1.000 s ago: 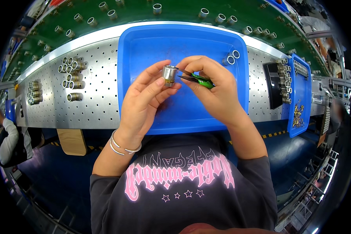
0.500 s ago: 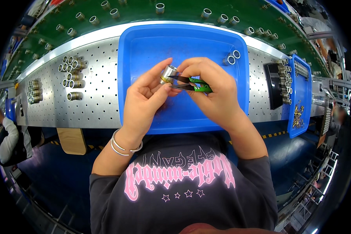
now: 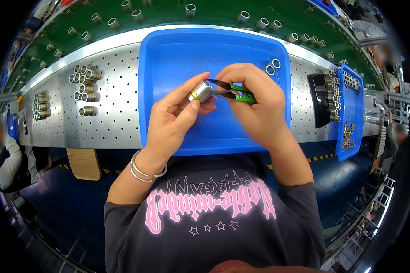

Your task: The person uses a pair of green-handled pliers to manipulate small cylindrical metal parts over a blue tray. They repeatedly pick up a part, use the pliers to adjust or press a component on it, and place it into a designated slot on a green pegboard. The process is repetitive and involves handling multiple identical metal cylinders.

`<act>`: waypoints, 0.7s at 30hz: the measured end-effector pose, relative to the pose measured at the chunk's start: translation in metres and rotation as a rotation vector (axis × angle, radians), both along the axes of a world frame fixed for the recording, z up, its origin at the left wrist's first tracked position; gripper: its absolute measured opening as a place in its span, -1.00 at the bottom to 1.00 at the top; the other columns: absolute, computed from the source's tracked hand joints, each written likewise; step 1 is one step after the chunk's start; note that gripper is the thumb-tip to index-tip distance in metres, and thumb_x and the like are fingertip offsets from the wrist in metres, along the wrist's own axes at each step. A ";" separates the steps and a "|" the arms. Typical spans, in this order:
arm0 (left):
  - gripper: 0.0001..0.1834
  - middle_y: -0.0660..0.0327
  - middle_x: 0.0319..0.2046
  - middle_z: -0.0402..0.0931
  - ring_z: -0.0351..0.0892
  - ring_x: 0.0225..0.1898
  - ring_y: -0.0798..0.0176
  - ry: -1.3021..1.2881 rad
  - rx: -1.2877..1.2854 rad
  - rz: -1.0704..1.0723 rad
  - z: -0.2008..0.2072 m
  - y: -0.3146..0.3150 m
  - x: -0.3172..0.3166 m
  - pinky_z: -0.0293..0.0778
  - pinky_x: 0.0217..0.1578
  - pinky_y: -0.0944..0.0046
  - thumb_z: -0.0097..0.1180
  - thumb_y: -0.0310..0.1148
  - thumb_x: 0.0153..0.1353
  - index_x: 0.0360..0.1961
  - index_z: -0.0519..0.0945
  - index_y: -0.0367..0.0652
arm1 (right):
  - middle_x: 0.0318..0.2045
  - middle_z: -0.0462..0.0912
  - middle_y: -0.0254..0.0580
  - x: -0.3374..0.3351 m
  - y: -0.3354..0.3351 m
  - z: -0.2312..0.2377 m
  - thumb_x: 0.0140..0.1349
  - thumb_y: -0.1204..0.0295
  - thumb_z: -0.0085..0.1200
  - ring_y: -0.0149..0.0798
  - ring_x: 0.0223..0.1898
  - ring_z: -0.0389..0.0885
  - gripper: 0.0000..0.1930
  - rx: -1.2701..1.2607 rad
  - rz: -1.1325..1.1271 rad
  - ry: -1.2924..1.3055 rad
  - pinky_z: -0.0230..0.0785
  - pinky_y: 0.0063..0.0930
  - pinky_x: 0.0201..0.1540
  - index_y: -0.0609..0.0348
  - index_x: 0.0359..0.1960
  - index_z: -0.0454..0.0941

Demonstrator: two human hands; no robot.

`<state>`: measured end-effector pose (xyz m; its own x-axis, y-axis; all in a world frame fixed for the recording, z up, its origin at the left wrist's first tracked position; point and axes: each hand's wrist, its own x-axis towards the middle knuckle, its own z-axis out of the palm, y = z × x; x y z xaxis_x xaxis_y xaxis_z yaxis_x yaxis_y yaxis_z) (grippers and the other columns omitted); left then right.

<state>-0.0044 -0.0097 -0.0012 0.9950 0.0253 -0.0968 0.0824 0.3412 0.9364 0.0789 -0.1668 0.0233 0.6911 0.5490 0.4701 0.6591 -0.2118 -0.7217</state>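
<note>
The left hand's (image 3: 171, 118) fingers and thumb grasp a silver metal cylinder (image 3: 202, 90) near the middle of the frame, tilted so that its open end faces upper right and its gold-coloured band lower left. Just beside it, the right hand (image 3: 259, 98) is curled around green-handled snips (image 3: 247, 97), blades parted and tips at the open end; whether they touch the metal I cannot tell.

Both hands are over a large blue tray (image 3: 168, 52), with two cylinders (image 3: 270, 70) at its right side. The tray sits on a perforated metal bench (image 3: 118, 123). At the left of the frame, the bench carries a cluster of cylinders (image 3: 90, 75) and, farther left, a tighter group (image 3: 42, 107). On the right are a black stand (image 3: 318, 101) and a smaller blue tray (image 3: 343, 113) with small brass-coloured parts (image 3: 348, 136).

Across the top curves a green surface (image 3: 164, 16) dotted with more cylinders. At lower left, a wooden seat (image 3: 83, 164) shows above the blue floor (image 3: 68, 200), and another person's pale sleeve (image 3: 12, 161) appears near the frame's edge.
</note>
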 end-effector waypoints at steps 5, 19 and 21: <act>-0.55 0.03 -0.09 0.48 0.53 -0.13 0.28 0.031 -0.101 0.094 0.002 -0.002 0.003 0.41 -0.09 0.39 -0.10 -0.48 0.26 0.19 0.27 -0.29 | -0.37 0.58 -0.16 -0.006 0.001 0.010 -0.07 0.55 0.18 -0.16 -0.40 0.59 -0.77 0.019 -0.115 0.081 0.43 -0.45 -0.39 0.18 -0.31 0.53; -0.48 -0.03 -0.04 0.44 0.43 -0.01 0.28 -0.012 -0.189 0.146 0.001 -0.002 0.003 0.34 0.03 0.34 0.05 -0.54 0.17 0.16 0.23 -0.27 | -0.56 0.60 -0.25 -0.008 0.001 -0.006 0.03 0.37 0.19 -0.31 -0.61 0.54 -0.86 -0.090 -0.061 0.065 0.29 -0.54 -0.59 0.11 -0.38 0.62; -0.48 -0.03 -0.04 0.44 0.43 -0.01 0.27 -0.016 -0.195 0.140 0.000 -0.002 0.003 0.33 0.04 0.34 0.05 -0.54 0.16 0.16 0.24 -0.27 | -0.56 0.60 -0.24 -0.008 0.001 -0.006 0.03 0.38 0.19 -0.30 -0.61 0.54 -0.86 -0.067 -0.059 0.080 0.30 -0.54 -0.59 0.12 -0.39 0.62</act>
<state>-0.0016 -0.0117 -0.0011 0.9845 0.1455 -0.0979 0.0075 0.5228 0.8524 0.0709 -0.1656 0.0172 0.7566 0.5351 0.3758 0.5853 -0.2980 -0.7541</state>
